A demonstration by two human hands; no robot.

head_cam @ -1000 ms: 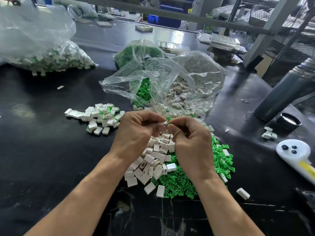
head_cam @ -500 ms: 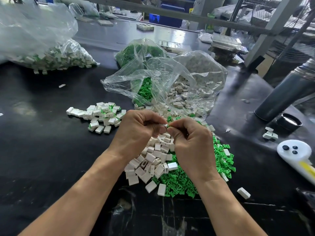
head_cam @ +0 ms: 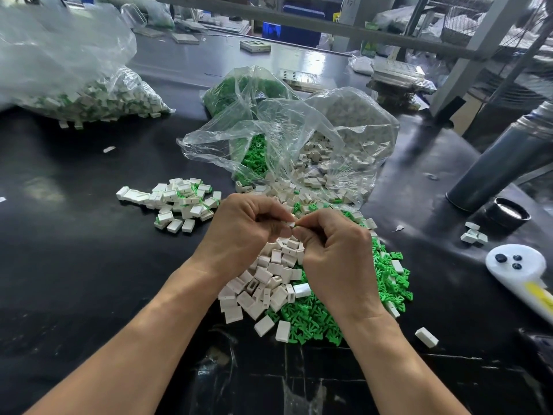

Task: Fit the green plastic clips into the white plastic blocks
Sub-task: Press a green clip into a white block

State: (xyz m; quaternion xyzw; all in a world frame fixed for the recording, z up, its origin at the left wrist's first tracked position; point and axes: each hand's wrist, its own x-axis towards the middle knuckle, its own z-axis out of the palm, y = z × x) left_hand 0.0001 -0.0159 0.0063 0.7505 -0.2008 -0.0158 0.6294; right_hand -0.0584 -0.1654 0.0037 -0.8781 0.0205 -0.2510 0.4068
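— Any writing you can read anywhere?
— None. A small yellow-green label (head_cam: 368,49) stands far off behind the desk (head_cam: 74,250), but its print is too blurred to make out.

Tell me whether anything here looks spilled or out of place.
One white block lies alone near the table's front edge, right of the green clips. A small white scrap sits apart, far left.

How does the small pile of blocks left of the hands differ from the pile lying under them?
The left pile is smaller and its blocks show green clips fitted; the pile under the hands is larger, plain white, with loose green clips beside it. Both lie on the black table.
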